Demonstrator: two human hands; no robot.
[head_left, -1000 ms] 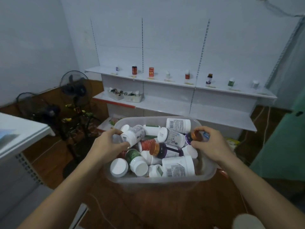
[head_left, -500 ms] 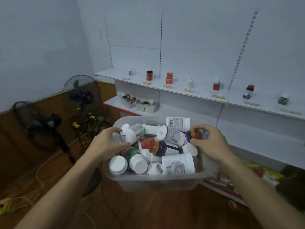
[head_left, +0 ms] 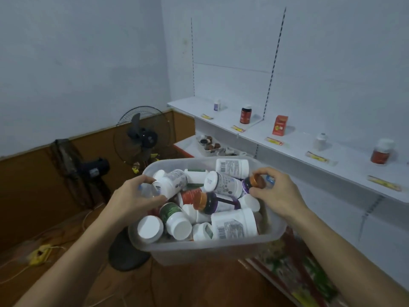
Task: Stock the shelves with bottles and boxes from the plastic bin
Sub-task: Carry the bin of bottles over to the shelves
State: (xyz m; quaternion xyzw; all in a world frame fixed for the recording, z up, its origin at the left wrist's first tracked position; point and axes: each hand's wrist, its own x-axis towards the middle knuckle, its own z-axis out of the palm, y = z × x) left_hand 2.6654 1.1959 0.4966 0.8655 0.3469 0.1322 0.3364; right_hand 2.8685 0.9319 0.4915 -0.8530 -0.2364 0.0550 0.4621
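Up close, both hands grip the translucent plastic bin [head_left: 205,251], heaped with white and dark bottles. Left hand [head_left: 132,198] clamps the bin's left rim, fingers against a white bottle [head_left: 170,185]. Right hand [head_left: 278,196] clamps the right rim, fingertips by an orange-capped purple bottle [head_left: 254,182]. Beyond the bin, the shelf [head_left: 332,160] carries spaced bottles and a red box [head_left: 280,125].

No label on the bottles [head_left: 232,167] is legible.

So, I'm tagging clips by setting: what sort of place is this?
Probably a small pharmacy or shop being set up: white wall shelves with spaced bottles and price tags, plus a bin of pill bottles.
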